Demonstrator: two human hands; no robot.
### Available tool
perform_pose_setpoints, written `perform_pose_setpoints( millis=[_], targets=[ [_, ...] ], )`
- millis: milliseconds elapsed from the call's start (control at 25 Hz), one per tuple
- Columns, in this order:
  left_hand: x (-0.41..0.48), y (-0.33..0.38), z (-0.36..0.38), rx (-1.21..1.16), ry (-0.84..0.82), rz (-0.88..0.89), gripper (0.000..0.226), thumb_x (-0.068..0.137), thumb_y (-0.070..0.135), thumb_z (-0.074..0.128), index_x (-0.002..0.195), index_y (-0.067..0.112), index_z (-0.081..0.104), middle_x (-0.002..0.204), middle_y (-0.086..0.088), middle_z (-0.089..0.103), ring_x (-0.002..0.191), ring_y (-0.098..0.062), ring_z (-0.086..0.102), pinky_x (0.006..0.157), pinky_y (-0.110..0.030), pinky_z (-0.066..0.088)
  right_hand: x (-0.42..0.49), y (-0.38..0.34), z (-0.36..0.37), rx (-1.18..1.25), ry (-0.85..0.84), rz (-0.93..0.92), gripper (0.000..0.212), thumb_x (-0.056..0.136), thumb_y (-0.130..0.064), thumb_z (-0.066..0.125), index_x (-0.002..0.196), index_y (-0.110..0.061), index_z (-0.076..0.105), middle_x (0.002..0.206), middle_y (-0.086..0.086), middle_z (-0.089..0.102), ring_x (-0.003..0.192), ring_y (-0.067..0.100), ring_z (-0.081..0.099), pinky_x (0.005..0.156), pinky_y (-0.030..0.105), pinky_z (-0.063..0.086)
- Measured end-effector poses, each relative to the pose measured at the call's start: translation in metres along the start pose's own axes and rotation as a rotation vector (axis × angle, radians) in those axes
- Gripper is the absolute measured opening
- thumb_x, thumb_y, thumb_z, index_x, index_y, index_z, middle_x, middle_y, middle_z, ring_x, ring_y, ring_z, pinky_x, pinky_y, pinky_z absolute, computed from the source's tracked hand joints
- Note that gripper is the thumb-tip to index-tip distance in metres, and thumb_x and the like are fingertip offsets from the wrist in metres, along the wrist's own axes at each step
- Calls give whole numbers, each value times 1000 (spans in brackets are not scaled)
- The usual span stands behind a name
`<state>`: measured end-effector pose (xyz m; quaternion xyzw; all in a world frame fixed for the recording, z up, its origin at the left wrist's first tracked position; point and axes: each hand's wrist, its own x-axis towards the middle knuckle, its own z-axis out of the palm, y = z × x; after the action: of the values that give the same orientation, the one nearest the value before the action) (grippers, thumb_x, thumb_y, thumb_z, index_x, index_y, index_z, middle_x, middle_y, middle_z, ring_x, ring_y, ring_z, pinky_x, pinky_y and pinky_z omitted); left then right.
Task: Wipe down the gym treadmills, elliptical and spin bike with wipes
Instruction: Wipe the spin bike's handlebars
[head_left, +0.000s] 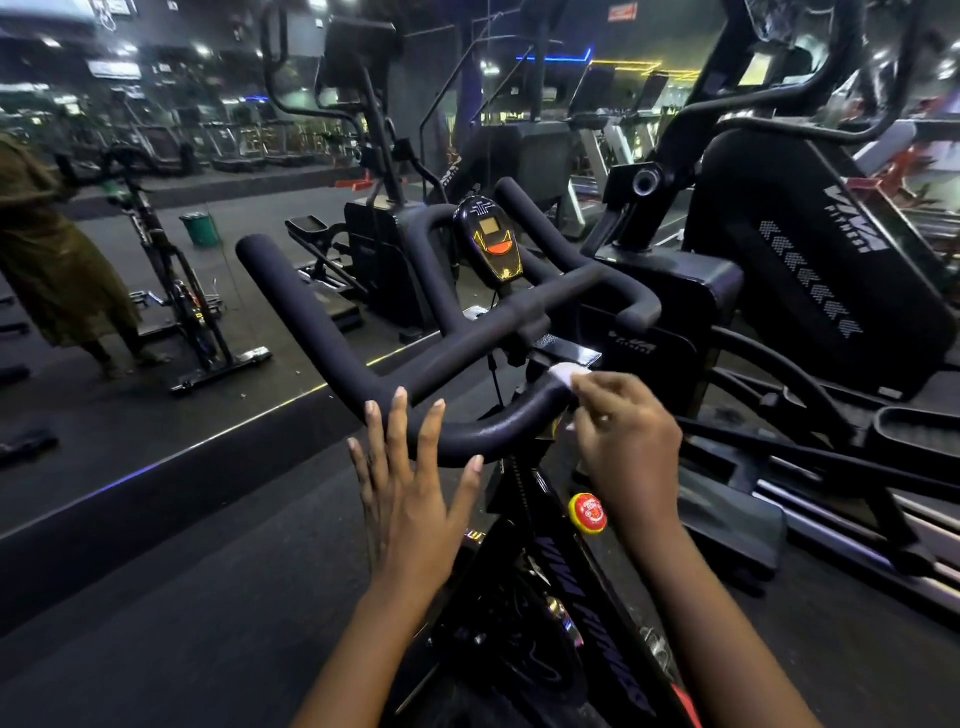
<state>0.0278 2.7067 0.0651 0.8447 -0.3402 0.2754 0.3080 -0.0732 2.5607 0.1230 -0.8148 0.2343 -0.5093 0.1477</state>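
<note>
A black spin bike stands right in front of me, its padded handlebar (332, 343) curving toward me with a small console (492, 240) at its middle. My left hand (415, 488) is spread with straight fingers just below the near curve of the bar. My right hand (626, 441) pinches a small white wipe (567, 374) against the bar's near right section. A red and yellow knob (588, 513) sits on the frame below my right wrist.
A black elliptical (810, 249) stands close on the right, its pedal rails reaching along the floor. A large wall mirror on the left reflects another bike (171, 291), a person (52, 249) and a green bin (200, 228). Treadmills (597, 140) line the back.
</note>
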Motion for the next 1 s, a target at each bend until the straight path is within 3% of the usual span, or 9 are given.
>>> perform_pose_setpoints(
  millis=[200,320,480,600,720,800,1000],
  targets=[
    [0,3,0,20,5,-5,66,94,65,14,142,24,31,157,-9,18,147,-28,3,116,-50,3,-16,3,20,85,35,75,35,65,9,73,95,-8,74,83,7,67,68,14,62,68,20,43],
    [0,2,1,26,5,0,65,94,65,15,141,23,32,157,-9,20,146,-30,6,116,-51,4,-40,-18,20,153,31,13,36,64,5,70,97,-10,73,84,6,64,80,11,55,71,18,43],
    [-1,0,3,54,12,16,62,95,61,20,141,21,34,155,-12,23,145,-32,9,115,-54,9,-39,-35,7,165,-166,-252,37,66,-5,65,101,-14,72,95,3,68,83,15,65,74,20,46],
    [0,1,1,54,5,7,66,94,65,14,140,22,36,155,-10,24,145,-30,8,115,-52,7,17,-21,-5,-11,-187,-305,39,66,-3,63,101,-17,72,101,2,71,88,24,66,78,27,47],
    [0,1,0,62,0,9,66,94,65,13,140,22,35,155,-10,25,145,-30,9,114,-53,7,60,-15,-5,-333,-552,-279,32,83,-11,57,110,-24,67,113,-1,64,108,22,57,83,32,46],
    [1,0,1,64,2,12,66,94,65,14,139,22,37,154,-11,26,145,-31,11,114,-54,9,59,-18,0,-421,-665,-290,27,90,-19,50,112,-22,64,113,0,61,112,20,53,86,30,41],
    [0,-2,2,94,-1,36,60,91,58,30,140,23,35,154,-11,26,144,-32,12,113,-54,10,9,-54,13,-201,-648,-410,27,93,-13,43,116,-10,59,113,9,57,109,26,49,89,33,39]
  ],
)
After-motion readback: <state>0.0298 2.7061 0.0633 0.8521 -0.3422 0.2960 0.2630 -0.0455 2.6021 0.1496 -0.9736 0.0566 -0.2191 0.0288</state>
